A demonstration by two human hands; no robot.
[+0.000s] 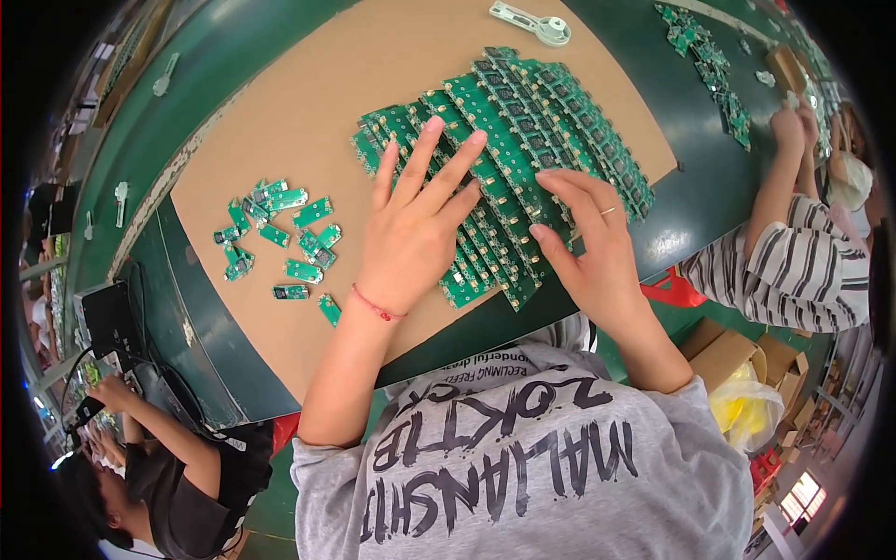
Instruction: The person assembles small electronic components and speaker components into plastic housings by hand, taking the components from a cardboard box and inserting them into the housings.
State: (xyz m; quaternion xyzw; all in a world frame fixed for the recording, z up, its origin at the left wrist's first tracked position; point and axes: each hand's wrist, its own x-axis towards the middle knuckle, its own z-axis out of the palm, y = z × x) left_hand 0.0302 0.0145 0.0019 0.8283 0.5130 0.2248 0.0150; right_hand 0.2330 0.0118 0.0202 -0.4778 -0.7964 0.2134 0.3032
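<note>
Several green circuit board panels (499,131) lie overlapping in slanted rows, with small components along their strips. My left hand (411,224) rests over the left part of these panels, fingers spread and stretched out. At the panels' near right side is my right hand (593,247). Its thumb and forefinger are apart, with their tips at the boards, and its other fingers are partly hidden. Neither hand visibly grips a board. Left of my left hand, several small separate circuit boards (313,213) are scattered in a loose group.
A brown cardboard sheet (345,65) covers part of the dark green table (653,70). A pale plastic part with a round end (551,31) lies at its far edge. More boards (714,75) lie far right. Co-workers sit on both sides; open cartons (723,355) stand lower right.
</note>
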